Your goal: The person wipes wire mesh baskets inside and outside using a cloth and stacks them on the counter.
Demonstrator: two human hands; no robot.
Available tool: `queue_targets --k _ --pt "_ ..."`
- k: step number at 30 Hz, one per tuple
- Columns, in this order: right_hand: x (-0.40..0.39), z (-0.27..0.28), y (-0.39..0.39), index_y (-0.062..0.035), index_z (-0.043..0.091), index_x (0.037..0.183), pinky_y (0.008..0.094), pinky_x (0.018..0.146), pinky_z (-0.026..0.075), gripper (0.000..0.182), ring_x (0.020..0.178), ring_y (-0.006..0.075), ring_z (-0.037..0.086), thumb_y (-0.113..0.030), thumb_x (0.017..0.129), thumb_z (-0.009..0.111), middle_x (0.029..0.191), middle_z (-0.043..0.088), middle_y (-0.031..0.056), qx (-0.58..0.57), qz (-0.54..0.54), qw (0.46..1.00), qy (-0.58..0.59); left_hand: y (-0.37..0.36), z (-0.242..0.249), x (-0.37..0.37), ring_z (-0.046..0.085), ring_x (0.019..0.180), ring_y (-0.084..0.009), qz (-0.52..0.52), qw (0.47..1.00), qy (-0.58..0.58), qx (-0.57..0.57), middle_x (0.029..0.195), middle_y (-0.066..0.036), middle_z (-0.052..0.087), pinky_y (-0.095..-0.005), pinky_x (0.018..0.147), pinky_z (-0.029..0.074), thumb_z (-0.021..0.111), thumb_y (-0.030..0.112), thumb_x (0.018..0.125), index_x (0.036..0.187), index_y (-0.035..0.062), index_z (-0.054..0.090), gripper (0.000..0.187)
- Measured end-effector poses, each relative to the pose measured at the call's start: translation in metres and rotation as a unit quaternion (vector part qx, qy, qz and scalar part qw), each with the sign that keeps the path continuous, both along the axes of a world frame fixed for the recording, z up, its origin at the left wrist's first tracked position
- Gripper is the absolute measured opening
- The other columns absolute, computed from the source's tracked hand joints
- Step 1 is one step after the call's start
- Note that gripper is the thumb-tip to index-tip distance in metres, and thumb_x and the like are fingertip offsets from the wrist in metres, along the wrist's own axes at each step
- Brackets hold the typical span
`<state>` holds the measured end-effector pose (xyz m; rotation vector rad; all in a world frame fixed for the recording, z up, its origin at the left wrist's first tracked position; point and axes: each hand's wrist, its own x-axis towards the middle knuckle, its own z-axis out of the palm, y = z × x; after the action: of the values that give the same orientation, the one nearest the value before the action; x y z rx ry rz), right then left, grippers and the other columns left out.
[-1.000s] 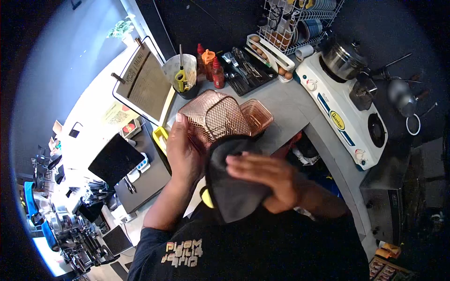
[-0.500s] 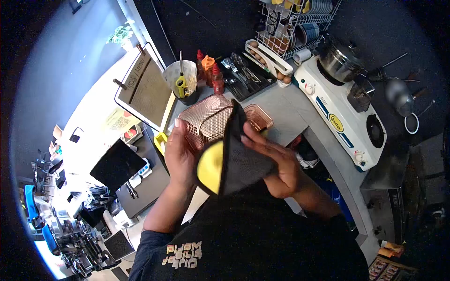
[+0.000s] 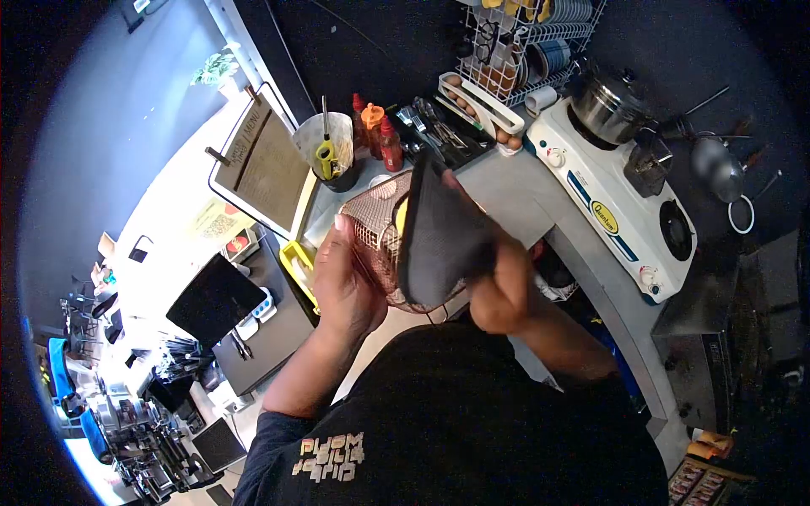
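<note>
My left hand (image 3: 346,282) is wrapped around the side of a copper-coloured wire basket (image 3: 369,221), which is held tilted above the counter. In my right hand (image 3: 504,291) is a dark grey cloth (image 3: 447,240) with a yellow patch (image 3: 401,221) showing at its far edge. The cloth is pressed up against the basket's right side and hides much of it. My right fingers are partly behind the cloth and blurred.
Sauce bottles (image 3: 390,143), a tub holding a yellow lighter (image 3: 326,158) and a cutlery tray (image 3: 456,135) stand at the back. A menu board (image 3: 261,169) leans on the left. The white two-burner stove (image 3: 603,207) carries a pot (image 3: 609,110). A dish rack (image 3: 527,51) stands behind.
The cloth has swung upward and right against the basket, and its yellow side is now mostly hidden. The basket has turned and come slightly right in my left hand.
</note>
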<state>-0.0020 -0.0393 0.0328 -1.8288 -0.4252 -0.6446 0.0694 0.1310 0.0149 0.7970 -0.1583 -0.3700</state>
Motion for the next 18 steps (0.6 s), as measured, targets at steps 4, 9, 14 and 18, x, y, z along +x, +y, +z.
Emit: queue_targets --k 4,9,14,18 --pt "-0.031 0.016 -0.019 0.0056 0.037 0.142 0.0419 0.117 0.022 0.06 0.142 0.0304 0.031 -0.012 0.088 0.057 0.153 0.03 0.0235 -0.063 0.176 0.98 0.062 0.027 -0.014 0.015 0.064 0.087 -0.0219 -0.061 0.995 -0.081 -0.008 0.1 -0.014 0.064 -0.0326 0.077 0.051 0.034 0.037 0.104 0.117 -0.0016 0.054 0.046" --pt "-0.028 0.008 -0.025 0.0022 0.042 0.14 0.0405 0.113 0.033 0.066 0.135 0.028 0.044 -0.03 0.088 0.066 0.144 0.045 0.0195 0.133 -0.013 0.975 0.179 0.003 0.021 -0.005 0.037 0.045 -0.0121 -0.021 0.999 0.01 0.022 0.057 0.002 0.039 -0.0279 0.043 0.029 0.033 0.05 0.103 0.087 0.0135 0.051 0.043" --pt "-0.023 0.008 -0.035 0.0116 0.042 0.135 0.0394 0.107 0.039 0.046 0.13 0.0275 0.048 -0.013 0.096 0.046 0.142 0.045 0.0236 0.236 0.071 0.968 0.053 -0.005 0.025 -0.006 0.038 0.046 -0.0119 0.012 0.999 0.02 0.026 0.057 0.002 0.038 -0.028 0.043 0.031 0.035 0.048 0.103 0.085 0.0133 0.049 0.041" --pt "-0.014 0.004 -0.004 0.0109 0.033 0.142 0.0422 0.115 0.024 0.053 0.139 0.0365 0.035 -0.005 0.092 0.04 0.146 0.039 0.0283 0.031 -0.018 0.999 0.035 0.0 -0.001 0.004 0.063 0.105 -0.0259 -0.066 0.988 0.012 -0.136 0.12 -0.018 0.061 -0.0377 0.094 0.049 0.033 0.04 0.104 0.126 -0.005 0.05 0.053"
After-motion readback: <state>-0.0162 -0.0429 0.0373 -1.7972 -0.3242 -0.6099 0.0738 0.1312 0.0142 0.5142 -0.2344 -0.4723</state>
